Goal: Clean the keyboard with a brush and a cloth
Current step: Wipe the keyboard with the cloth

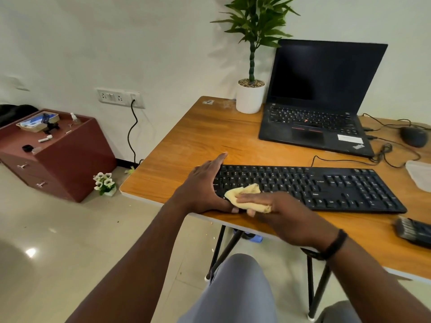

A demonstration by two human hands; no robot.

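A black full-size keyboard (326, 187) lies flat near the front edge of the wooden desk (186, 145). My left hand (205, 185) clasps the keyboard's left end, fingers along its far edge and thumb at its near edge. My right hand (286, 215) presses a crumpled yellow cloth (247, 197) onto the keys at the keyboard's front left. A black brush (414, 230) with grey bristles rests on the desk at the right edge, apart from both hands.
An open black laptop (319, 108) stands behind the keyboard, with a potted plant (250, 89) to its left. A black mouse (414, 136), cables and a clear lid (419, 174) lie at the right. A red drawer cabinet (58, 155) stands on the floor at left.
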